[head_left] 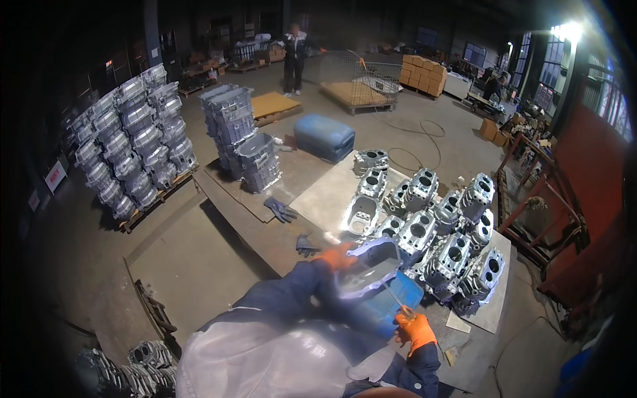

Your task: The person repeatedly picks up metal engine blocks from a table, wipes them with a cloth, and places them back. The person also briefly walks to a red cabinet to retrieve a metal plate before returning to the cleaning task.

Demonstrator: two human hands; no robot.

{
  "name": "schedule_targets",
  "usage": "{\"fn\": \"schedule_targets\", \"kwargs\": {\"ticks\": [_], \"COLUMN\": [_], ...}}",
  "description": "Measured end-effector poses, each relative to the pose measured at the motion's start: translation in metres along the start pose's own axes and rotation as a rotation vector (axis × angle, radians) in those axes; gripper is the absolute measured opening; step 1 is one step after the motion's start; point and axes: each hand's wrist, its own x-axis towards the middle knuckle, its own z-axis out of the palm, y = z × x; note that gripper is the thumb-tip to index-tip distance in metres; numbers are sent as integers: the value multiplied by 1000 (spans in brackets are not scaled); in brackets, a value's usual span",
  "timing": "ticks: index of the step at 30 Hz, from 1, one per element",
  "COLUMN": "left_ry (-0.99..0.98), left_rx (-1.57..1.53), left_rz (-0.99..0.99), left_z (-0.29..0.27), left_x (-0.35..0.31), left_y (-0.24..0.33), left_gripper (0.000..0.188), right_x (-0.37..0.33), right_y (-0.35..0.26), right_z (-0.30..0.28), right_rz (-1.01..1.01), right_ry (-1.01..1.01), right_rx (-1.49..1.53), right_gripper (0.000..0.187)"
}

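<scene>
Orange-gloved left hand (337,257) holds hollow silver metal casing (378,270); orange-gloved right hand (416,331), apart, clasps slim grey rod-like tool (396,300). Slack left grip could tip casing toward right hand.

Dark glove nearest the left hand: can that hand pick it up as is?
Probably not while occupied: the left hand appears to be holding the metal housing, though the dark glove lies close by on the table.

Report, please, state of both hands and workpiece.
Left orange-gloved hand at edge of silvery hollow metal casting, grip blurred. Right orange-gloved hand gripping thin straight tool. Blue plastic container close by, partly hidden.
</scene>
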Motion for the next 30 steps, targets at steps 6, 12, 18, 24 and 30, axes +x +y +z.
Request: {"fn": "schedule_targets", "kwargs": {"ticks": [6,12,18,24,30], "left_ry": [-67,-38,-147,37,-1], "left_rx": [-74,-125,-46,1,0], "left_rz": [-21,37,-131,27,-8], "left_z": [0,7,8,-2,-1], "left_x": [2,13,28,9,9], "left_y": [1,-20,-43,2,11], "left_gripper": [65,76,50,44,43], "right_x": [-35,-96,-81,-65,-63], "right_y": [52,73,54,3,-18], "right_z": [-22,-6,0,22,43], "right_rz": [-64,-309,-446,-260,-154], "right_ry": [311,135,399,419,455], "right_rx": [121,-240,114,138,-71], "right_gripper": [29,36,30,37,35]}}
